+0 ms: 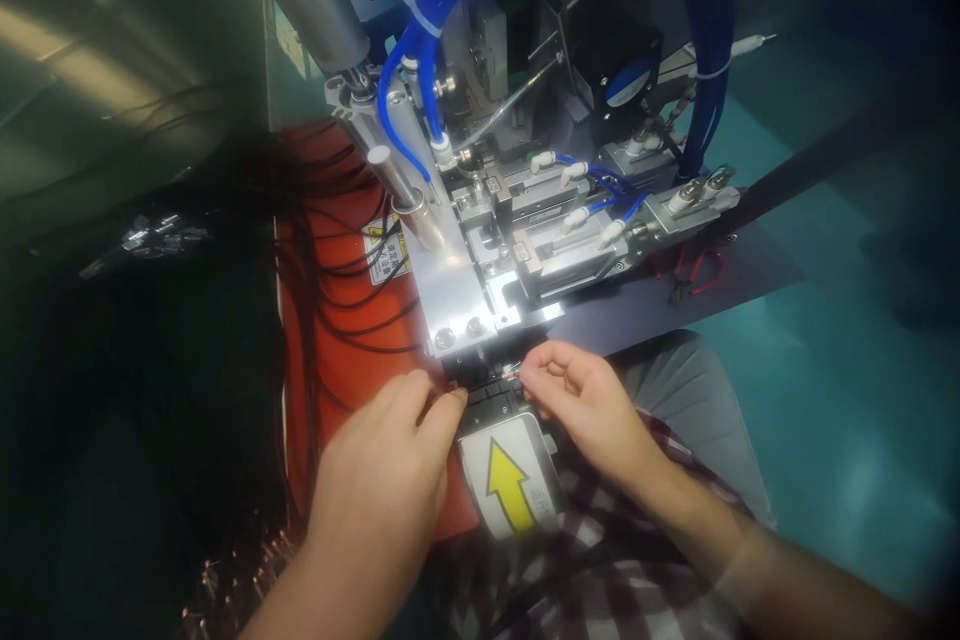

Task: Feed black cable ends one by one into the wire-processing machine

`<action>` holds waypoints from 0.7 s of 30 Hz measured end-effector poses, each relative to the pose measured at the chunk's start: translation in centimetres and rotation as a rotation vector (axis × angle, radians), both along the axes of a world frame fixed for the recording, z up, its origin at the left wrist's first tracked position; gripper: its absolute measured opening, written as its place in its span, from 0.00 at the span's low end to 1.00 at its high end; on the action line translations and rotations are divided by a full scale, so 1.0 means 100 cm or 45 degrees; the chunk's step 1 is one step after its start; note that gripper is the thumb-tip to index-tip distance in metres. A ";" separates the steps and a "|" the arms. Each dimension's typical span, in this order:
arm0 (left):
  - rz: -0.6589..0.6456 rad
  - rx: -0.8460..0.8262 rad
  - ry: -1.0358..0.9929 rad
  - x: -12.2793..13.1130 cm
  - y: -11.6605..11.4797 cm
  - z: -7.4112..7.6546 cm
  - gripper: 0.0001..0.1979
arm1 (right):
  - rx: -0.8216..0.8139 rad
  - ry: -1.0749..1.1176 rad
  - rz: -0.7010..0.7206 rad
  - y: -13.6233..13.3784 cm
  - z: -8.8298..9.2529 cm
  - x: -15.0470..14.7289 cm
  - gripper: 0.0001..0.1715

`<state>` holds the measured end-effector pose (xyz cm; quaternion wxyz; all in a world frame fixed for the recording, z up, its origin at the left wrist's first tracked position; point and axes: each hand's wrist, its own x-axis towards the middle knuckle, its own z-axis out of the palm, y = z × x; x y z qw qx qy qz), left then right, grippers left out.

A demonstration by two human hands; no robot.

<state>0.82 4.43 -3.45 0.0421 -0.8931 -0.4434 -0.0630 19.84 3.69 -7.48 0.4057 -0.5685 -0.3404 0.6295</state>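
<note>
My left hand [386, 450] is closed, thumb and forefinger pinched at the left side of a small black fixture [491, 400]. Whatever those fingertips hold, if anything, is hidden. On the fixture's right side my right hand [581, 400] is also closed in a pinch. Tiny light and reddish bits [511, 372] show at its fingertips, too small to name. Just below the fixture sits a white label with a yellow arrow [508, 485] pointing toward the machine. The machine's metal plate [450, 295] lies directly beyond both hands.
Blue air hoses [427, 10] arch over pneumatic cylinders [566, 255]. Black cables [352, 270] lie across an orange surface [345, 360] at left. A pile of shiny small parts [157, 235] and copper-tipped pieces [225, 590] lie farther left. A grey stool [694, 410] stands at right.
</note>
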 end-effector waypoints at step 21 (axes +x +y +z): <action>0.100 -0.420 -0.408 -0.054 0.003 -0.014 0.04 | 0.054 0.063 -0.071 0.000 -0.005 -0.011 0.18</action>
